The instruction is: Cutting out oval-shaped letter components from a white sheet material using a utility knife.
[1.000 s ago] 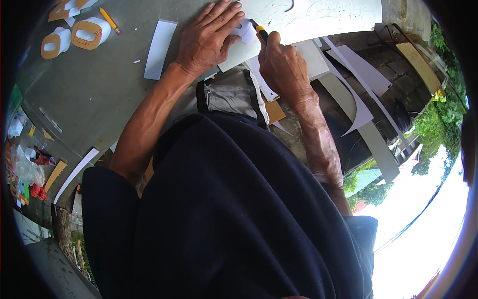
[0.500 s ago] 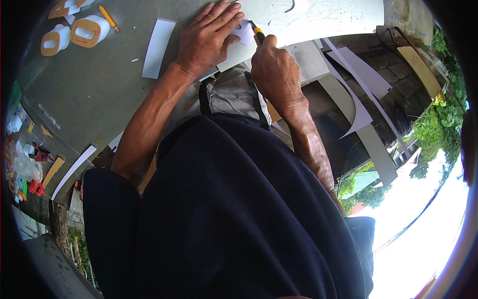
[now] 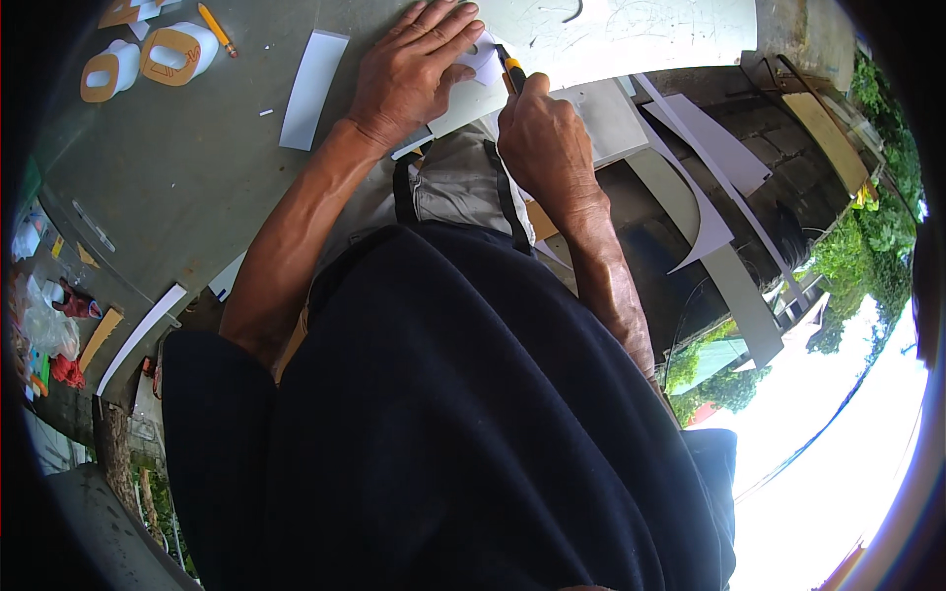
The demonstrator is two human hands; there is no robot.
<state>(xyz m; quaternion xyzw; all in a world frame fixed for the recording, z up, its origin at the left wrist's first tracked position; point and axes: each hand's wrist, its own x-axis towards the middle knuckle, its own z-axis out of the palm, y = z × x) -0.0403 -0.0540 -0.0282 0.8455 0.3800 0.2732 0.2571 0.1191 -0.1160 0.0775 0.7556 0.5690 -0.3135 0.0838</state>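
My left hand [image 3: 409, 79] lies flat with its fingers stretched out, pressing on a small white piece [image 3: 485, 65] that has a cut-out in it. My right hand [image 3: 548, 143] is wrapped round a yellow and black utility knife [image 3: 513, 73]. The blade end touches or hovers just over the right edge of the small piece; I cannot tell which. Beneath them is a scratched white board [image 3: 650, 34]. Left of my left hand, a white rectangular strip [image 3: 314, 89] lies on the grey table [image 3: 217, 167].
Two white letter-like shapes with tan faces [image 3: 180, 56] and an orange pencil [image 3: 217, 30] are at the far left. White offcuts [image 3: 680, 182] hang or lie at the right. A curved white strip [image 3: 141, 338] and plastic bags [image 3: 49, 325] sit at the left edge.
Both hands keep nearly the same pose. The knife tip stays by the small piece's edge, with at most a slight shift. The whole view has moved a little.
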